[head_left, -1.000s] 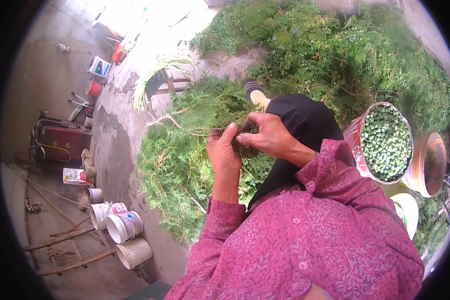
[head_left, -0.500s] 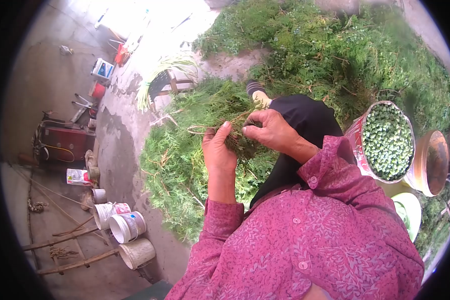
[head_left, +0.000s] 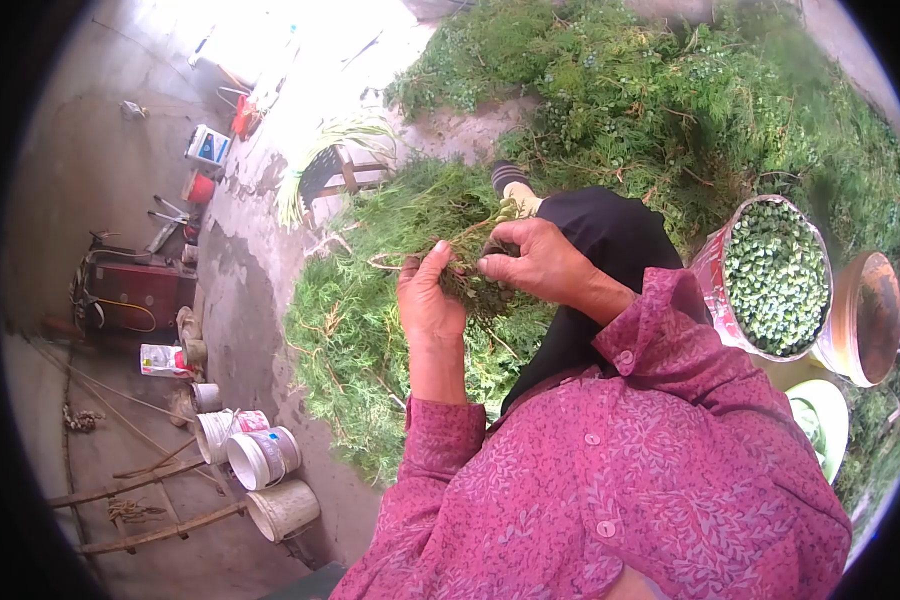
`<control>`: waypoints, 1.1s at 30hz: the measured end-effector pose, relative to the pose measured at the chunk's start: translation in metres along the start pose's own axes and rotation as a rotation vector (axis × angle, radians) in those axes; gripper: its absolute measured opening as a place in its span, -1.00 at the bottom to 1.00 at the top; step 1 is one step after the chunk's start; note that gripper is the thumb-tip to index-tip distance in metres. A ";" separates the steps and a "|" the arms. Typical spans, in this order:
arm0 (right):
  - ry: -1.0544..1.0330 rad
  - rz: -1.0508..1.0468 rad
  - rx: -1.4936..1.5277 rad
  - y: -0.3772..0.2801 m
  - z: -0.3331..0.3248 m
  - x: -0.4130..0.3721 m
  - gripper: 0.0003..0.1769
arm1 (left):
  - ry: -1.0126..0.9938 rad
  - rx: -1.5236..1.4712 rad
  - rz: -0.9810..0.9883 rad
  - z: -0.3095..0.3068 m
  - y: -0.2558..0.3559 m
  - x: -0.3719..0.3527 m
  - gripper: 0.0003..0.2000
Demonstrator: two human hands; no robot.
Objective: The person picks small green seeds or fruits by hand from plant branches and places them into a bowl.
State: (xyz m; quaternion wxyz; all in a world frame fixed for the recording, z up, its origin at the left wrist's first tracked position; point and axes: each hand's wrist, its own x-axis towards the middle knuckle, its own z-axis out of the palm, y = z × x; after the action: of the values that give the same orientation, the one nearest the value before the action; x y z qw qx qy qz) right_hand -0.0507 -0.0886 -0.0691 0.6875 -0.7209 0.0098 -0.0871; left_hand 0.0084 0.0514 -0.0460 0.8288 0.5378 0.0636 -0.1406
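Note:
Over my lap, my left hand [head_left: 434, 295] is closed on a leafy evergreen branch [head_left: 480, 290], thumb pressed against it, and a pale bare stem sticks out past the fingers to the left. Beside it, my right hand [head_left: 545, 262] has thumb and forefinger pinched together at the same branch's foliage. Whatever lies between those fingertips is too small to make out. Beneath both hands a pile of cut evergreen branches [head_left: 345, 345] spreads over the floor by my dark-trousered leg.
To my right stands a bucket [head_left: 712, 290] full of small green cones, next to an orange-brown bucket [head_left: 860, 320] and a pale green hat-like object [head_left: 820, 425]. A larger branch heap [head_left: 670, 120] lies ahead. White buckets [head_left: 263, 455] and a wooden ladder [head_left: 160, 500] are at left.
My left hand has shifted slightly left with the branch, and the pale stem end tilts differently. My right hand stays pinched at the foliage, moved very little.

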 end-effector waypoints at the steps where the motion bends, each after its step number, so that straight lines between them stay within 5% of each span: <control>1: 0.002 0.045 0.068 0.000 0.000 0.001 -0.84 | 0.000 0.001 0.001 -0.002 0.001 0.001 -0.82; 2: 0.002 0.045 0.070 -0.001 -0.003 0.001 -0.84 | -0.010 -0.021 -0.002 -0.006 0.002 0.004 -0.84; 4: -0.109 0.288 0.563 -0.010 -0.012 0.001 -0.92 | -0.019 -0.043 -0.005 -0.011 0.006 0.007 -0.86; 7: -0.079 0.294 0.928 -0.007 -0.017 0.004 -0.91 | 0.131 -0.111 -0.006 -0.019 0.015 0.014 -0.91; 9: -0.080 0.340 0.957 -0.014 -0.015 0.003 -0.87 | 0.003 -0.211 -0.025 -0.027 0.016 0.016 -0.91; 15: -0.077 0.295 0.660 -0.010 -0.006 0.001 -0.78 | 0.121 -0.222 -0.074 -0.016 0.016 0.012 -0.91; 20: 0.017 -0.026 0.169 -0.008 0.005 -0.001 -0.56 | 0.079 -0.179 -0.069 -0.014 0.010 0.008 -0.89; 33: 0.098 -0.492 -0.245 -0.007 0.011 -0.004 -0.75 | -0.017 -0.259 -0.198 -0.009 0.005 0.008 -0.92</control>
State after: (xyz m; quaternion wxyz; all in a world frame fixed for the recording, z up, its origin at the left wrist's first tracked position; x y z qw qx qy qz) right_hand -0.0538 -0.0767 -0.0627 0.5520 -0.7745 -0.1217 -0.2841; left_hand 0.0183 0.0600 -0.0476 0.8738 0.4164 0.1268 -0.2171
